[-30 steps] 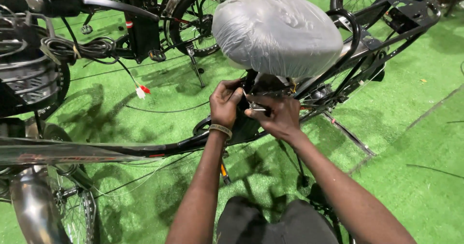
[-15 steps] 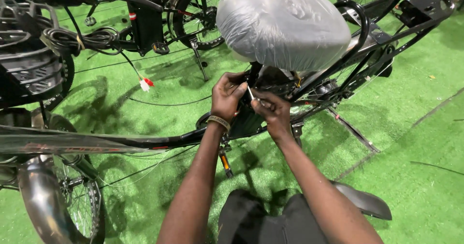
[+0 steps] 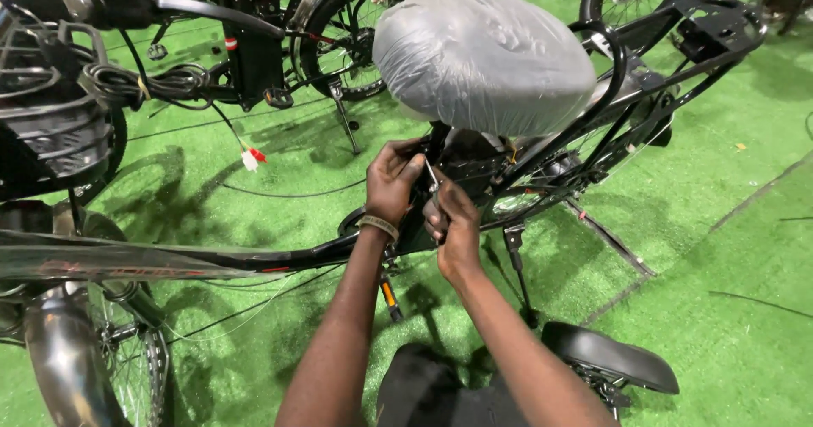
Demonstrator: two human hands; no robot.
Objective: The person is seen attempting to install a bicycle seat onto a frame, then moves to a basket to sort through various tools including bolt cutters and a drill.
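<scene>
Both hands grasp a thin tool beneath the wrapped saddle; frame tubes crowd close.

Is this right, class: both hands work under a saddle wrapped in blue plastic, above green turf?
Not quite. The head view shows the saddle wrapped in grey plastic, not blue. Left hand and right hand do work beneath it, above green turf.

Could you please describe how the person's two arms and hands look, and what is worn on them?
Both forearms are bare, with no sleeves in view, and both hands are bare, without gloves. The left hand has a band around its wrist, light-coloured with a darker edge. The right hand shows nothing on its wrist. I can see no rings or markings on the fingers.
</scene>
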